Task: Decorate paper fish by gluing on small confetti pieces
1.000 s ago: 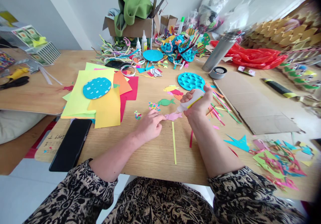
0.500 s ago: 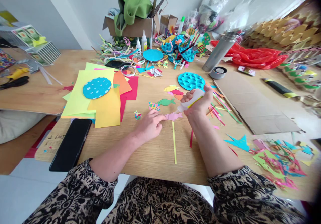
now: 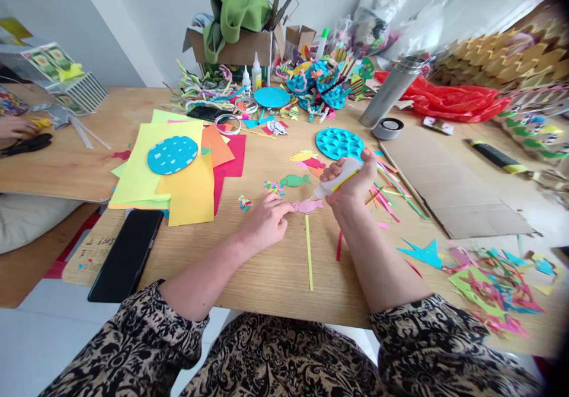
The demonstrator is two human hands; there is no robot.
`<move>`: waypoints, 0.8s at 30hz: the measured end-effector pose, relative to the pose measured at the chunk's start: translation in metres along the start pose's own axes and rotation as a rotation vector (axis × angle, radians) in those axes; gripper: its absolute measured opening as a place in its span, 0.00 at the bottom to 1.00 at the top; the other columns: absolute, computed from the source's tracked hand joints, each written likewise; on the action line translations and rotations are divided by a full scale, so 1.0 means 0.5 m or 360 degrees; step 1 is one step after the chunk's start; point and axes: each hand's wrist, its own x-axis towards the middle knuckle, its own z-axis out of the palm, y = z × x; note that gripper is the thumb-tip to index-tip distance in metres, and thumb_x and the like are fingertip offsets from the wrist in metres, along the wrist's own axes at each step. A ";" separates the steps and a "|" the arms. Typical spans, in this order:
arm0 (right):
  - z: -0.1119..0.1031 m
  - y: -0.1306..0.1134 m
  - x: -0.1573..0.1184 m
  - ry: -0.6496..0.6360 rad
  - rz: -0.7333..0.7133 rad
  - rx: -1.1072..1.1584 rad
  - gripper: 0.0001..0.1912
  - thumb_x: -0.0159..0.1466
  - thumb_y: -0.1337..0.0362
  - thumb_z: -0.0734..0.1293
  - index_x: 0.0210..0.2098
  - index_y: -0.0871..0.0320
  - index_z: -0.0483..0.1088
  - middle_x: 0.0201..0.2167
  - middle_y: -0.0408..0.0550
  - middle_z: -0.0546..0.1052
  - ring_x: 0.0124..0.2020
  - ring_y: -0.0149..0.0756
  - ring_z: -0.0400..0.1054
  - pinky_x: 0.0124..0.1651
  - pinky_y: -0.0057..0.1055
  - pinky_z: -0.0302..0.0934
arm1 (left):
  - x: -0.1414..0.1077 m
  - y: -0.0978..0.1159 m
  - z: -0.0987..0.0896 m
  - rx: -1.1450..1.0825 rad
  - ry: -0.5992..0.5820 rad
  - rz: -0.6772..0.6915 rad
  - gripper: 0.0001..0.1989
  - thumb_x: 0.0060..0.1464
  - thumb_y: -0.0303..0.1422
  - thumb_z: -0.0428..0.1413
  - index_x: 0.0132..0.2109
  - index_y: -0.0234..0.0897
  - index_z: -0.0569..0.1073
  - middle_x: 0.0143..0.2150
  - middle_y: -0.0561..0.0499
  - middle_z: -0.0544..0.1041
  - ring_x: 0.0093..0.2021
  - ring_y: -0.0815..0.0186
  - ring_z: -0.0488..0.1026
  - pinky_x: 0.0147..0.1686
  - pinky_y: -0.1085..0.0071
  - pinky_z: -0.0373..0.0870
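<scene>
A pink paper fish (image 3: 309, 206) lies flat on the wooden table. My left hand (image 3: 268, 219) rests beside it, index fingertip touching the head end and the other fingers loosely bent. My right hand (image 3: 358, 181) is wrapped round a white glue bottle (image 3: 341, 178), tilted so its nozzle points down at the fish's tail end. Whether glue comes out is too small to see. Just beyond lie a green paper fish (image 3: 296, 180), a yellow paper fish (image 3: 303, 156) and a red one (image 3: 315, 163). Below the pink fish runs a yellow paper strip (image 3: 309, 255).
Coloured paper sheets (image 3: 191, 204) and a black phone (image 3: 125, 256) lie on the left. A blue scalloped disc (image 3: 340, 143), a steel flask (image 3: 391, 92), cardboard (image 3: 457, 189) and paper scraps (image 3: 493, 284) occupy the right. Another person's hand (image 3: 18, 128) is at far left, near black-handled scissors (image 3: 26, 145).
Another person's hand has come into view at the far left edge. My own hands, the glue bottle and the pink fish stay practically where they were.
</scene>
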 end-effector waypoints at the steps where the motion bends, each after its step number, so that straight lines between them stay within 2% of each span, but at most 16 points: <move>1: 0.000 0.000 0.000 0.0008 0.0004 0.0002 0.26 0.61 0.43 0.54 0.16 0.54 0.55 0.10 0.37 0.55 0.10 0.26 0.50 0.12 0.25 0.47 | 0.000 0.000 0.000 -0.0001 -0.0002 0.0002 0.20 0.45 0.13 0.50 0.41 0.35 0.75 0.40 0.49 0.79 0.45 0.61 0.70 0.47 0.62 0.73; 16: 0.001 0.001 -0.001 0.0033 0.0057 0.0060 0.21 0.60 0.48 0.54 0.18 0.54 0.55 0.10 0.37 0.55 0.11 0.26 0.49 0.13 0.24 0.47 | -0.001 -0.002 0.001 0.0008 -0.0049 -0.0043 0.20 0.46 0.14 0.50 0.42 0.36 0.76 0.40 0.50 0.79 0.46 0.61 0.70 0.48 0.61 0.72; 24: 0.005 0.007 -0.007 0.0005 -0.0009 0.0011 0.22 0.60 0.46 0.55 0.17 0.53 0.56 0.10 0.37 0.56 0.10 0.27 0.50 0.12 0.25 0.48 | -0.001 -0.002 0.001 0.0028 -0.0044 -0.0026 0.20 0.46 0.14 0.50 0.43 0.36 0.76 0.40 0.49 0.80 0.46 0.60 0.70 0.48 0.61 0.72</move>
